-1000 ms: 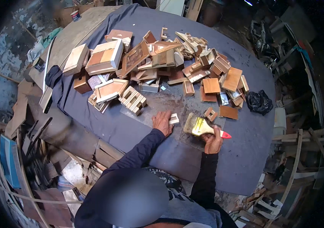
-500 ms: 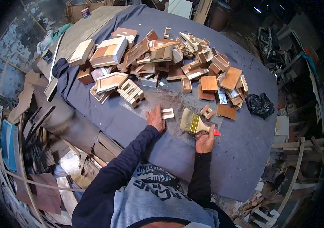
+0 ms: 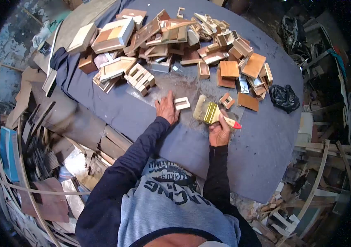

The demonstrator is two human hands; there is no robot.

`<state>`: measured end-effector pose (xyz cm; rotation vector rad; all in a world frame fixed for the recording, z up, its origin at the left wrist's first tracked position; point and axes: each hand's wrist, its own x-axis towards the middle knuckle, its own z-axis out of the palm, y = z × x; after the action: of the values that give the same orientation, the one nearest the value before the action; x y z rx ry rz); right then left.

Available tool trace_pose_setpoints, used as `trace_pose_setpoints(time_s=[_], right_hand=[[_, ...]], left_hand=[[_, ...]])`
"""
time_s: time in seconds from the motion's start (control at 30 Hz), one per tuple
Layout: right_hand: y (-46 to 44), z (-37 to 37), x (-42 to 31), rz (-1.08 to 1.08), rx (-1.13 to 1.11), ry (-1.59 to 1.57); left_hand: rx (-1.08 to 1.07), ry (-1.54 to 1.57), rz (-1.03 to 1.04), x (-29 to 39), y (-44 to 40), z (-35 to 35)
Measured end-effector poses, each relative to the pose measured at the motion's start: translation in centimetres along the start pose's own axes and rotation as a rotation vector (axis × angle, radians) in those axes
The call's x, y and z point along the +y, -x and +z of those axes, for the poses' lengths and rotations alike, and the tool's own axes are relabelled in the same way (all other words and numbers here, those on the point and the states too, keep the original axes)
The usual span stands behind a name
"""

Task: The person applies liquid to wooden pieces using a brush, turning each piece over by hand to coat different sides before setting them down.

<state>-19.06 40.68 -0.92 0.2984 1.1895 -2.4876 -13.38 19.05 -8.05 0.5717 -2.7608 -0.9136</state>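
My right hand (image 3: 220,132) is closed around the pale, red-tipped handle of a wide paintbrush (image 3: 212,113). The brush's bristles point left, low over the cloth or touching it; I cannot tell which. My left hand (image 3: 166,108) rests on the work surface with its fingers stretched out. Close against those fingers lies a small pale wooden frame (image 3: 181,103) with a slot in it. Just beyond the brush sits a small reddish-brown wooden frame (image 3: 227,100).
A large heap of wooden boxes and pieces (image 3: 171,39) spreads across the far side of the dark cloth (image 3: 261,156). To the right lies a black plastic bag (image 3: 284,98). Scrap wood (image 3: 307,173) clutters the floor on both sides.
The view has tipped, so the table's contents appear higher. My right hand has turned the brush slightly, with its handle now slanting more downward to the right. My left hand stays beside the pale frame.
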Motion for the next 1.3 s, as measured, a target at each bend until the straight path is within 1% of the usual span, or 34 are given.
trace_pose_setpoints(time_s=[0.03,0.07,0.13,0.2,0.23,0.3,0.33,0.4,0.43,0.47,0.53,0.57,0.63,0.67,0.73,0.77,0.8,0.87,0.9,0.93,1.0,1.03,1.07,1.13,1.17,1.2,1.27,1.3], right_hand=[[-0.1,0.4,0.2,-0.01,0.022,-0.049],[-0.4,0.4,0.4,-0.029,0.011,0.069],[0.0,2.3,0.3,-0.074,0.129,0.193],[-0.4,2.9,1.0,-0.146,0.205,0.348],[-0.7,3.3,1.4,-0.204,0.202,0.415],[-1.4,4.1,2.2,-0.333,0.206,0.608],[-1.6,4.6,2.5,-0.383,0.204,0.651],[-2.2,5.2,3.1,-0.41,0.181,0.739],[-2.1,5.8,3.4,-0.405,0.133,0.704],[-3.0,5.2,4.4,-0.449,0.122,0.757],[-1.9,7.0,4.7,-0.547,0.056,0.938],[-1.8,6.7,5.2,-0.55,0.06,0.941],[-1.0,5.6,6.3,-0.614,0.078,1.193],[-0.8,5.1,6.5,-0.611,0.082,1.201],[-0.1,4.8,6.6,-0.853,-0.023,1.357],[0.1,4.5,6.9,-0.841,-0.047,1.297],[0.7,4.7,6.6,-0.843,-0.042,1.3],[1.7,5.1,5.5,-0.778,-0.089,1.446],[2.0,5.7,4.6,-0.782,-0.117,1.515],[2.2,6.0,4.1,-0.781,-0.108,1.523],[1.9,7.0,3.4,-0.74,0.017,1.609],[2.0,8.1,3.5,-0.742,0.065,1.478],[1.7,8.5,4.0,-0.742,0.064,1.479],[0.7,8.3,5.3,-0.627,0.07,1.276],[0.1,7.2,5.8,-0.589,0.027,1.434],[0.4,7.7,5.5,-0.587,0.035,1.434],[1.1,8.8,4.6,-0.534,0.057,1.735],[0.6,8.8,4.5,-0.492,0.111,1.773]], left_hand=[[0.008,-0.008,0.004,-0.3,-0.1,0.3],[0.018,-0.018,0.008,-0.7,-0.2,0.4],[-0.005,-0.005,0.001,-0.4,-0.2,-0.5],[0.018,0.039,0.07,-0.5,-0.2,-0.9],[0.039,-0.015,0.068,-0.6,-0.1,-0.9],[0.028,0.013,0.064,-0.7,-0.2,-1.1],[0.02,0.033,0.064,-0.8,-0.2,-1.3],[-0.002,0.025,0.033,-0.6,-0.2,-1.7],[-0.02,0.013,0.0,-0.5,-0.1,-1.8],[-0.026,0.019,0.004,-0.7,-0.1,-1.7],[0.03,0.014,0.07,-1.2,0.0,-1.5],[0.029,0.019,0.073,-1.5,-0.2,-1.4],[0.025,-0.052,0.091,-1.7,-0.1,-1.0],[0.02,-0.046,0.09,-1.8,-0.1,-0.8],[0.019,-0.046,0.119,-2.0,-0.2,-0.8],[-0.016,-0.047,0.102,-2.1,-0.3,-0.9],[-0.018,-0.044,0.107,-2.1,-0.3,-0.9],[-0.032,-0.052,0.092,-2.0,-0.4,-1.1],[-0.032,-0.047,0.097,-2.3,-0.6,-1.0],[-0.011,-0.047,0.12,-2.5,-0.5,-0.7],[0.01,-0.039,0.14,-2.5,-0.4,-0.5],[-0.001,-0.021,0.132,-2.5,-0.3,-0.7],[-0.013,-0.005,0.126,-2.5,-0.4,-0.9],[-0.039,0.036,0.108,-2.4,-0.5,-1.4],[-0.072,0.078,0.089,-2.2,-0.4,-1.6],[-0.077,0.078,0.094,-2.2,-0.3,-1.5],[-0.064,0.062,0.086,-2.3,-0.4,-1.4],[-0.072,0.062,0.091,-2.3,-0.2,-1.5]])
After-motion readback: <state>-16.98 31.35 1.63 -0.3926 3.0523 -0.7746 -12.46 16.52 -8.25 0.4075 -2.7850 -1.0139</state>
